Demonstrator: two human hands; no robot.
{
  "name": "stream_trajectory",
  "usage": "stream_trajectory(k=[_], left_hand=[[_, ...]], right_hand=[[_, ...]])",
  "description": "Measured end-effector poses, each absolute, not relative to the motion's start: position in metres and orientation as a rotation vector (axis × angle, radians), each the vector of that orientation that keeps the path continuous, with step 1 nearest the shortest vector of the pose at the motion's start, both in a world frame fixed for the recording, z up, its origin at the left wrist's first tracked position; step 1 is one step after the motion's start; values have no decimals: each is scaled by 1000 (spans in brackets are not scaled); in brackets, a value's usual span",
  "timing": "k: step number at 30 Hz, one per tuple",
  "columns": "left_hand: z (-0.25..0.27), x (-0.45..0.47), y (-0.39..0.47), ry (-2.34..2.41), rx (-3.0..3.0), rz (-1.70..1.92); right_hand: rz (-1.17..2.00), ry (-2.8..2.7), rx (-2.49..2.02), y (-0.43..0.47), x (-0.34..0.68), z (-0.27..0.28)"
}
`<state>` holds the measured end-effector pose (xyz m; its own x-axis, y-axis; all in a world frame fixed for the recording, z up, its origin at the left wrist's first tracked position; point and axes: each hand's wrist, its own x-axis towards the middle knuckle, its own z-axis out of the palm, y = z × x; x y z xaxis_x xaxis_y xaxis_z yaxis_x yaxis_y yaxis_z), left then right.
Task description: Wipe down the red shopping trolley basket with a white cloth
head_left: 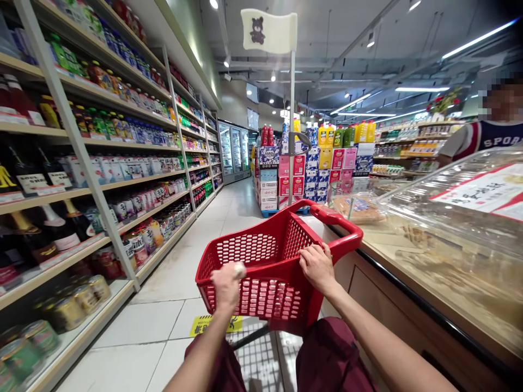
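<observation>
A red plastic shopping cart [261, 294] with perforated walls stands sideways right before me, its red handle [333, 220] towards the right. My right hand [317, 267] is closed over the near top rim of the basket, close to the handle end. My left hand [226, 287] is in front of the basket's near wall at the left end, smeared by motion, its fingers curled. A small whitish thing [240, 270] shows at its fingertips, too blurred to name. A pole rises behind the cart with a cream flag [269, 31] bearing a brown bear.
Shelves of bottles and cans [134, 144] line the left. A glass-covered counter [449, 218] runs along the right, a person [488, 122] beyond it. Stacked drink boxes [292, 174] stand ahead. A tiled aisle [224, 209] leads to glass-door fridges [235, 147]. A yellow floor sticker [199, 325] lies below.
</observation>
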<state>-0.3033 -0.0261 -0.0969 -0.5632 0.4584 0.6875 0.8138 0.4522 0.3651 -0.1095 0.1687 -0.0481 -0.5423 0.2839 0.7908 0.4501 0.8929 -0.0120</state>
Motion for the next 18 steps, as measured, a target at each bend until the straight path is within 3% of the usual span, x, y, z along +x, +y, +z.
stream_trajectory(k=[5,11,18], left_hand=[[-93,-285,0,-2002,-1419,-954],[-95,-327,-56,-2009,-982,-1077],[-101,-291,-10,-1968,-1430,-1026]], right_hand=[[-304,-2200,-430,177,-102,-53],[-233,-2155,-478,172,-107,-54],[-232,-2188,-439,172,-104,-50]])
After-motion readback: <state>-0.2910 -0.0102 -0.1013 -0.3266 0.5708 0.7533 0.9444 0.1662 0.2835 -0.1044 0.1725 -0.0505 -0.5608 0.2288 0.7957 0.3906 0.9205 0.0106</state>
